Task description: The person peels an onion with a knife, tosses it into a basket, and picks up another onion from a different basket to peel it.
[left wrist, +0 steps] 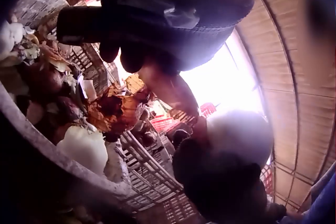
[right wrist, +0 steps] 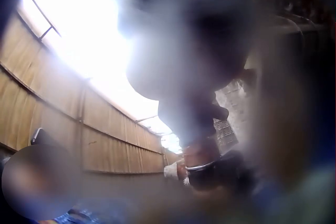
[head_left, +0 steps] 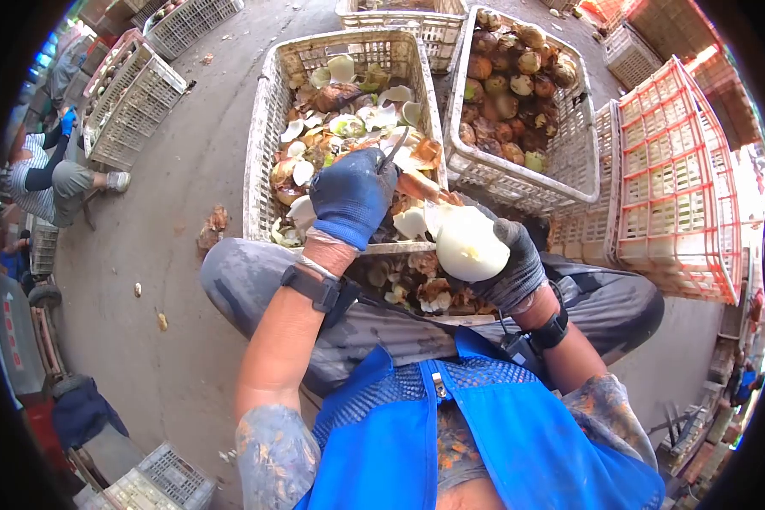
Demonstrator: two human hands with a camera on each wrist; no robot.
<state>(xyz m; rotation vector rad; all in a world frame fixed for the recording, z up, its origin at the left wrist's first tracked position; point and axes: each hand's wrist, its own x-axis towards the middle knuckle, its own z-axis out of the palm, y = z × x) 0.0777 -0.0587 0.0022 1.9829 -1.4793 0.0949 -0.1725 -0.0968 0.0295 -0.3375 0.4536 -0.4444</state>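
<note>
In the head view my left hand (head_left: 351,197), in a blue glove, grips a small knife (head_left: 397,143), its blade pointing up and away. A strip of brown onion skin (head_left: 418,185) stretches from beside that hand to a large onion (head_left: 469,248). The onion is mostly bare and white, and my dark-gloved right hand (head_left: 520,265) holds it from the right. In the left wrist view, the onion (left wrist: 239,134) appears low and right of the left glove (left wrist: 173,29). The right wrist view is hazy, with the onion a blurred shape.
Under the hands stands a white plastic crate (head_left: 257,183) of onion peels and pieces. A second crate (head_left: 518,180) holds unpeeled onions. Stacked red and white crates (head_left: 676,183) rise at the right. A person (head_left: 47,174) sits at far left, near another crate (head_left: 132,110).
</note>
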